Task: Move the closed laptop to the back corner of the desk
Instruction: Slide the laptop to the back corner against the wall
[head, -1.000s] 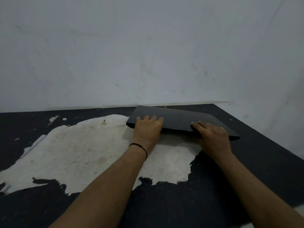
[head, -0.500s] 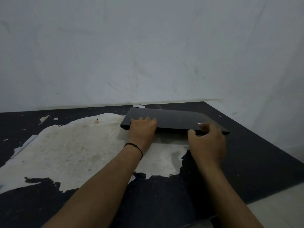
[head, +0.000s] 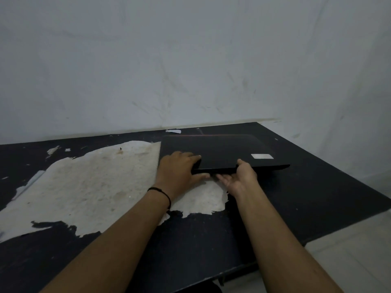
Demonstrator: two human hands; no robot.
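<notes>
One closed black laptop (head: 220,151) lies on the dark desk (head: 317,193), lid down, in the far right quarter of the top, its rear edge near the white wall (head: 190,60) and a pale label (head: 262,156) on its lid. Its near edge appears raised slightly off the surface. The left hand (head: 179,172) curls around the near left corner, fingers over the lid and thumb along the edge below. The right hand (head: 239,176) is turned palm-up at the middle of the near edge, thumb against the rim and fingers loosely spread beneath; whether it bears weight cannot be told. A black band (head: 160,192) circles the left wrist. To the left, a large patch of peeled, whitish surface (head: 95,182) spreads across the desk, and a scrap of paper (head: 173,131) sits by the wall. The carry seems nearly complete: the laptop occupies the back right corner region, with lowering, squaring up and releasing left to do.
</notes>
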